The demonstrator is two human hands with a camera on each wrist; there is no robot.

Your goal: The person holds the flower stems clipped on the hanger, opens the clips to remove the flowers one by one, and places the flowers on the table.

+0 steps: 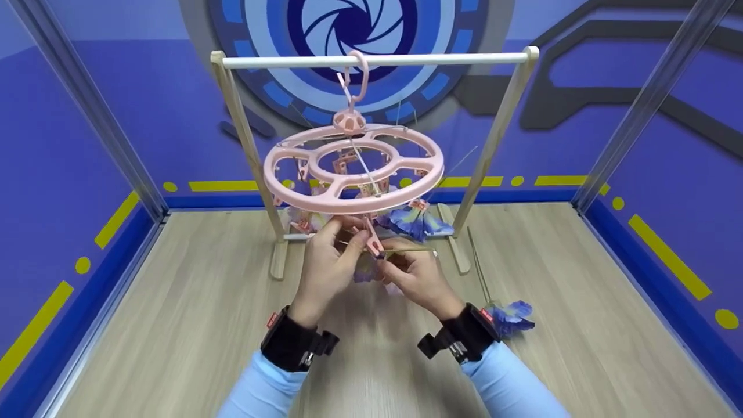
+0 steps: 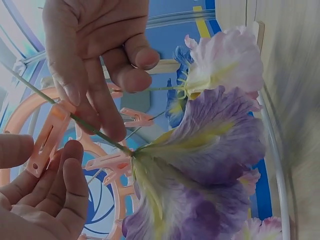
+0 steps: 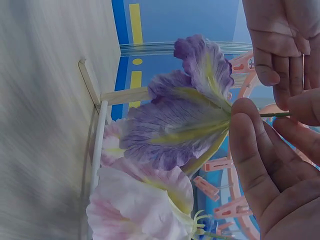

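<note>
My left hand (image 1: 325,273) pinches a pink clothespin (image 2: 50,140) between thumb and fingers, below the front rim of a round pink hanging dryer (image 1: 354,203). My right hand (image 1: 421,281) holds the thin green stem (image 2: 112,142) of a purple artificial flower (image 3: 175,125) with yellow streaks. In the left wrist view, the stem passes across the clothespin's upper end; whether the clip grips it cannot be told. The purple bloom hangs below the hands and is mostly hidden in the head view. A pale pink flower (image 3: 135,205) hangs nearby.
The dryer's hook (image 1: 361,75) hangs on a white bar (image 1: 441,59) of a wooden stand (image 1: 493,145). A blue flower (image 1: 421,220) hangs at the dryer's right. Another blue-purple flower (image 1: 511,318) lies on the table (image 1: 580,348) right of the right wrist.
</note>
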